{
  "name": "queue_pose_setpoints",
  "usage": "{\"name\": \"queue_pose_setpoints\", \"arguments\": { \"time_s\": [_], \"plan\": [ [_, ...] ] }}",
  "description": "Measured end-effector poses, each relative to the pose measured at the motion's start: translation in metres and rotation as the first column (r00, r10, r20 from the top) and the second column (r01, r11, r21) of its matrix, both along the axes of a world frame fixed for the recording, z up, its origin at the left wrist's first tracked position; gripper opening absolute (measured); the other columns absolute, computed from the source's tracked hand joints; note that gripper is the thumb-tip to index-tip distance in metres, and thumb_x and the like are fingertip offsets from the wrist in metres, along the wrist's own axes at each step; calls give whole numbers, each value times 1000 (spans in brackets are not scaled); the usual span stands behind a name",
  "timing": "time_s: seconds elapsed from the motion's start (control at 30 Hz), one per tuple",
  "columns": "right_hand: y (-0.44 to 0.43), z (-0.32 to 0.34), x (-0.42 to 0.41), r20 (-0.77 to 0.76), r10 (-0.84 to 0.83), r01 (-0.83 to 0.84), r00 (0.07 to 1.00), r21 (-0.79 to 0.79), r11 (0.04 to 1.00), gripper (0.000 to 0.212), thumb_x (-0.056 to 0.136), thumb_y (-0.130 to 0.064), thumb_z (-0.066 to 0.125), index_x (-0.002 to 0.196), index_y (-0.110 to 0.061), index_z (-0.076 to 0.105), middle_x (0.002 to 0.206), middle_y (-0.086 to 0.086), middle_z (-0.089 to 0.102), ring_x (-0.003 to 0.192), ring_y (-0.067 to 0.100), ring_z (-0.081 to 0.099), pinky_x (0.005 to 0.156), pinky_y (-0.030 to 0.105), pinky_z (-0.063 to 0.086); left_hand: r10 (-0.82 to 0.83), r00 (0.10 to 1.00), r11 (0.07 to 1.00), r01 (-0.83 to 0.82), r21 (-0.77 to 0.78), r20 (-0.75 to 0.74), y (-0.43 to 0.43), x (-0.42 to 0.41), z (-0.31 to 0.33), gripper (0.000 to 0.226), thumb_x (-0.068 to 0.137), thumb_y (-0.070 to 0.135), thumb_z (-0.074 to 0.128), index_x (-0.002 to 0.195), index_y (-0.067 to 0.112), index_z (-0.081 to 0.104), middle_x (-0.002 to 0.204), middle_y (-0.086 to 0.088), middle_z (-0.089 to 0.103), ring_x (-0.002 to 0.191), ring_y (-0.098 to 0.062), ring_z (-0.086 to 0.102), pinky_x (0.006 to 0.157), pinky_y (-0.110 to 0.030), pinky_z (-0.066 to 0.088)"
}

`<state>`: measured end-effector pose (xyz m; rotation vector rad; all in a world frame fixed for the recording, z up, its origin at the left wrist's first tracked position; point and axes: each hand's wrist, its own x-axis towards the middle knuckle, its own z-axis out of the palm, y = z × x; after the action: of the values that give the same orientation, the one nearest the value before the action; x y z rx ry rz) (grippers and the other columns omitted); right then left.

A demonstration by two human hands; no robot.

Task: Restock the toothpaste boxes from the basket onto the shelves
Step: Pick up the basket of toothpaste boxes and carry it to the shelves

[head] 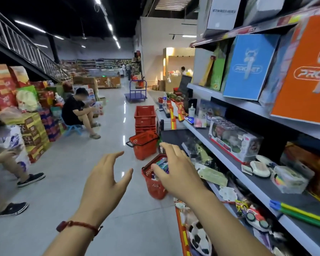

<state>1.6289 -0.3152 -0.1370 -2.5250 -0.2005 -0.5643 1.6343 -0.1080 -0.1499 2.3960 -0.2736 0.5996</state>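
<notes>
Blue-and-white toothpaste boxes (162, 164) were heaped in the near red basket (153, 185); the left hand (105, 180) and right hand (175, 170) were held spread, empty.

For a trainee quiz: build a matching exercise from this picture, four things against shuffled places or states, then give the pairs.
1 left hand
2 right hand
3 toothpaste basket
4 blue trolley

A parked farthest away
B standing by the shelves
C spread open above the floor
D reaching above the basket

Pairs: 1-C, 2-D, 3-B, 4-A
</notes>
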Motion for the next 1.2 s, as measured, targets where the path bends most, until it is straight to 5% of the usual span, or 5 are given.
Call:
{"name": "queue_pose_setpoints", "arguments": {
  "time_s": [0.17,0.5,0.9,1.2],
  "plan": [
    [6,-1,126,-47,-82,82,996,1,997,63,97,-46,55,152,-28,30,151,-6,38,139,18,35,113,36,34,-77,996,997,76,-19,-48,-8,149,-2,52,89,39,70,137,30,51,134,4,58,108,-21,60,87,-33,44],
    [-53,-28,361,-115,-175,178,978,14,984,65,97,-46,57,153,-25,30,153,-4,38,140,19,35,113,37,34,-221,975,975,221,-7,-36,-70,405,-34,50,88,35,70,134,23,55,129,4,62,119,-18,57,102,-42,47],
    [-129,-150,682,-365,-26,50,931,56,997,66,96,-40,61,152,-23,31,151,5,40,136,27,42,108,46,42,-9,970,1000,7,-10,-241,-132,672,-139,52,90,38,68,137,23,53,137,4,57,127,-18,52,108,-36,41],
    [-140,-297,842,-567,-38,97,823,75,992,72,91,-40,68,151,-25,32,144,5,46,128,25,51,105,41,45,12,861,992,-76,-104,-508,-128,805,-294,56,91,41,66,142,27,49,141,4,54,129,-18,49,106,-32,36]
  ]
}}
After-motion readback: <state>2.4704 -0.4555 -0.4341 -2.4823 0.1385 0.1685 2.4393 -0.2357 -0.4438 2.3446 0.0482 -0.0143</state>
